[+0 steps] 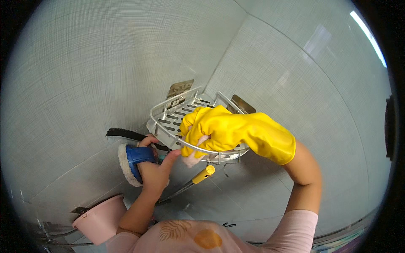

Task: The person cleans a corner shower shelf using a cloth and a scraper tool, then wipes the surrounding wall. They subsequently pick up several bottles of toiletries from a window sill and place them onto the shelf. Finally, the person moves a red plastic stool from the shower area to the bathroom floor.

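The glove (251,130) looks glossy rubber, the shelf (174,110) shiny metal, the left pad (128,168) fleecy, the bucket (102,221) smooth plastic.

Crumpled pink cloth (192,160) at the front of a silver shelf (196,101) (slotted).

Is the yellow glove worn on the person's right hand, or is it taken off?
On: the yellow glove covers the right hand, and the bare forearm shows beyond its cuff.

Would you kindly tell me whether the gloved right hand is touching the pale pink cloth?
Touching: the head view shows the gloved right hand curled around the pale pink cloth at the front of the metal shelf.
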`<state>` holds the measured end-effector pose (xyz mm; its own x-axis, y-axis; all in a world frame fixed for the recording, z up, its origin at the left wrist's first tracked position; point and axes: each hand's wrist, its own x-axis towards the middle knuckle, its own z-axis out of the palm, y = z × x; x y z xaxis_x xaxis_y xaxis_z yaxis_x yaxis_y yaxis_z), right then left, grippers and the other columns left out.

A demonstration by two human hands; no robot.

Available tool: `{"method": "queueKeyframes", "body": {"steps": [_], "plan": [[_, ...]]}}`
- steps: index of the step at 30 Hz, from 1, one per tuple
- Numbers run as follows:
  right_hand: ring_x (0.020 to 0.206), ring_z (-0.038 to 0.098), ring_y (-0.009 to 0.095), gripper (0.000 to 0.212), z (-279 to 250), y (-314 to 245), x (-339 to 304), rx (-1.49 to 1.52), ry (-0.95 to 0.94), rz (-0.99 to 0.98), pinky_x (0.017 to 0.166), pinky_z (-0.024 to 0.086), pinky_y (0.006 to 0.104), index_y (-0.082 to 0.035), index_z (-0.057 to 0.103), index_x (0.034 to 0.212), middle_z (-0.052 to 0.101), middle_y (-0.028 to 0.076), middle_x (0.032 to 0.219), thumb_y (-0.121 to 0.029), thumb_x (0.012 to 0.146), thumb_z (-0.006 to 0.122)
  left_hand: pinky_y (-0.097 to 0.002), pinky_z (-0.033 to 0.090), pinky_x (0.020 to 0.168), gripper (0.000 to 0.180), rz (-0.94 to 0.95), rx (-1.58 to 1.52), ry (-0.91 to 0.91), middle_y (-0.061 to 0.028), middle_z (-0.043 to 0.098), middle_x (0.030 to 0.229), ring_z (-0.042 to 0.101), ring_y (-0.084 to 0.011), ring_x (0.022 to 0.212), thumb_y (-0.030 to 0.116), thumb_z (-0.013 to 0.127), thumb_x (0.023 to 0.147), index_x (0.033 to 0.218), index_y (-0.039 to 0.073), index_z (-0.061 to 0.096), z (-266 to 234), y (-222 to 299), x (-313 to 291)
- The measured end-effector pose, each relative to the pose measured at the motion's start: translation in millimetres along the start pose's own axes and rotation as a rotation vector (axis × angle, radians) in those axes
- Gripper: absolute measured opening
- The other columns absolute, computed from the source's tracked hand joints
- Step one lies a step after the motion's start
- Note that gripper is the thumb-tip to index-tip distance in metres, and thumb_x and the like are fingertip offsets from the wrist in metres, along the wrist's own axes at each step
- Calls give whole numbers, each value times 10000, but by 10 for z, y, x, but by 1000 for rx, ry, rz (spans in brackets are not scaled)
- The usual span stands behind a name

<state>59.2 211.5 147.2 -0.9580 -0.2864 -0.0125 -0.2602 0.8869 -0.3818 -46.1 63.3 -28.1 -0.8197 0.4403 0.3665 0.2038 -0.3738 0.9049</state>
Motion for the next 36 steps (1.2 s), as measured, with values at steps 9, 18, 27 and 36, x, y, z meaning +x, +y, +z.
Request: {"method": "queueKeyframes", "body": {"steps": [9,18,27,36], "plan": [[816,603,252,118,63,-41,187,11,-74,256,703,483,318,-147,726,843,664,52,836,-159,726,739,-232,335,670,566,62,41,-12,21,424,920,359,-92,741,197,849,633,1038,68,475,-8,-14,-3],[824,606,220,128,-88,119,-247,-57,-205,398,697,484,297,-163,722,841,640,19,830,-136,716,724,-244,345,700,540,32,16,-15,10,462,879,400,-111,766,193,835,635,1036,61,498,-23,-29,-4],[847,612,234,162,161,147,-313,-121,180,276,705,488,313,-137,712,854,664,41,882,-160,694,727,-246,346,708,522,87,24,0,14,449,867,401,-115,772,193,828,649,1036,61,504,12,26,-2],[994,572,329,355,182,288,85,-684,594,460,849,458,392,-99,642,1056,632,147,1052,-353,814,590,-226,324,649,554,101,46,11,24,389,805,351,-97,703,208,847,640,1042,67,495,14,-24,3]]}}
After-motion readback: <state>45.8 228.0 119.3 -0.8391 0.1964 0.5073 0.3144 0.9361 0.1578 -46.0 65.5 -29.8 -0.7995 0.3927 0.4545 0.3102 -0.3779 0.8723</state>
